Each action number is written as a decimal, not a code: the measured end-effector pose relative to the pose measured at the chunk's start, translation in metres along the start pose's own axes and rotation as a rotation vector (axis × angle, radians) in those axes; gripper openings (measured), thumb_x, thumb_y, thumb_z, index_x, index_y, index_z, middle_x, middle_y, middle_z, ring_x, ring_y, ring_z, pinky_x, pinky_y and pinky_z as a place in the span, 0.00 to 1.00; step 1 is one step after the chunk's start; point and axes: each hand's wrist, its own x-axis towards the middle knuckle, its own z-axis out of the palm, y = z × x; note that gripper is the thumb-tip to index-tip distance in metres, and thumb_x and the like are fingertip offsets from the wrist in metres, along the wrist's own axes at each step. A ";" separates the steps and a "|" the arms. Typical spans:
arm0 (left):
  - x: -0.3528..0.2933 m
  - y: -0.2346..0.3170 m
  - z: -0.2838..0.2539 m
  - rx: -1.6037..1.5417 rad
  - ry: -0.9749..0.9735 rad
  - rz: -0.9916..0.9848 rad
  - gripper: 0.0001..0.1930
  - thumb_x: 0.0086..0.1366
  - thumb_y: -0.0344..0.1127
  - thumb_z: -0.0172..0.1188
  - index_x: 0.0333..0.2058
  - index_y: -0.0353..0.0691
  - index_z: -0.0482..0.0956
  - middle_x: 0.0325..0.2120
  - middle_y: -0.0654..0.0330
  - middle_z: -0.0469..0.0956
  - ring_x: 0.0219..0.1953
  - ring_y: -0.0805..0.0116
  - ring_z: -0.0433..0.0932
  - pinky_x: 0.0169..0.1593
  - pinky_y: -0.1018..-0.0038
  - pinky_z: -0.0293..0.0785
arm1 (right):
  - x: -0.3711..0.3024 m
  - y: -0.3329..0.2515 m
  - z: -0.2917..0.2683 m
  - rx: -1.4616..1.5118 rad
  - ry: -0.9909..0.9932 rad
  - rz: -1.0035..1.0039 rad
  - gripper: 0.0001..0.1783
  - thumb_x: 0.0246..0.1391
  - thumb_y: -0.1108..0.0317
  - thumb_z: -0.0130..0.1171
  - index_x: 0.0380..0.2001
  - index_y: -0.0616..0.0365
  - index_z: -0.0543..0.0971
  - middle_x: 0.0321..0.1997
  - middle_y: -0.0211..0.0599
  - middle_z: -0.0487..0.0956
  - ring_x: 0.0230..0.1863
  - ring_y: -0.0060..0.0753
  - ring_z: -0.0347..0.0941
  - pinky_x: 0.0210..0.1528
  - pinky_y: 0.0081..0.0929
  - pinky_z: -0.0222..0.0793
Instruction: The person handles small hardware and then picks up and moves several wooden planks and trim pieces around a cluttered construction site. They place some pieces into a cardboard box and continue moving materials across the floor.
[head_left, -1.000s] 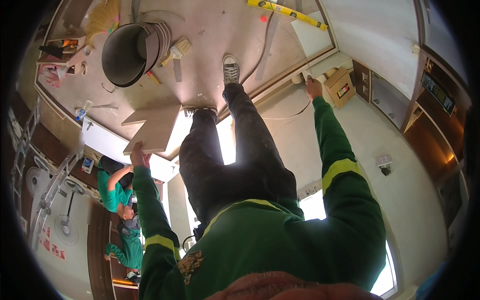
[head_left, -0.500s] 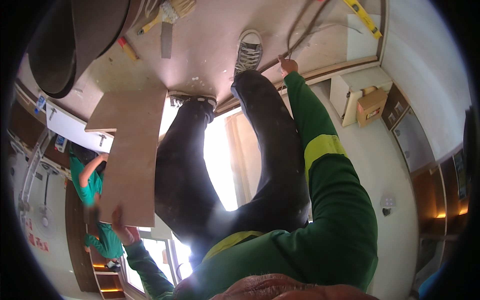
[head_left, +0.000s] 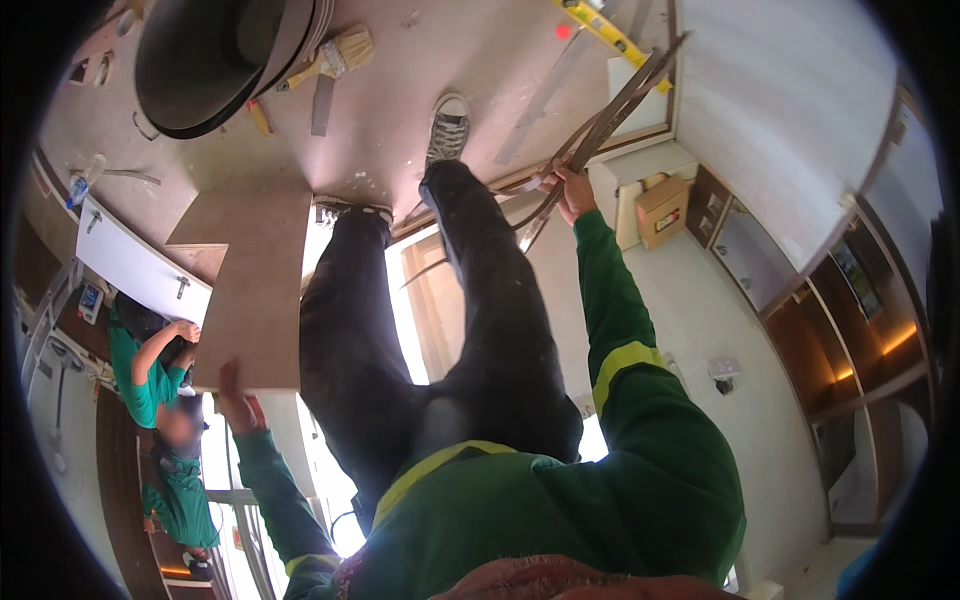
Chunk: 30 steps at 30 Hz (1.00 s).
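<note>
Speckled floor (head_left: 385, 100); cardboard box (head_left: 662, 215), contents hidden; left hand (head_left: 240, 405) gripping board (head_left: 258, 280), right hand (head_left: 572, 194) closed around brown strips (head_left: 606, 122).

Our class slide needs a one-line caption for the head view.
Left hand holding a notched board, right hand gripping brown strips, brush on the floor.

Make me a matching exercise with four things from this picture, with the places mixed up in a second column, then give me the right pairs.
Things:
1. L-shaped board
2. Brown strips
3. Brush
4. Cardboard box

Places:
A. Just right of the large dark cylinder
B. Not held, to the right of the right hand
C. Held at its near end by the left hand
D. Gripped in the right hand

Pairs: 1-C, 2-D, 3-A, 4-B
</note>
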 end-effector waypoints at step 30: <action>0.028 -0.046 -0.010 -0.032 -0.054 -0.197 0.32 0.56 0.44 0.72 0.56 0.37 0.73 0.53 0.55 0.76 0.50 0.56 0.78 0.48 0.54 0.81 | -0.351 -0.163 0.196 -0.815 -0.305 -0.457 0.11 0.62 0.66 0.61 0.45 0.56 0.76 0.29 0.23 0.73 0.30 0.19 0.67 0.35 0.22 0.65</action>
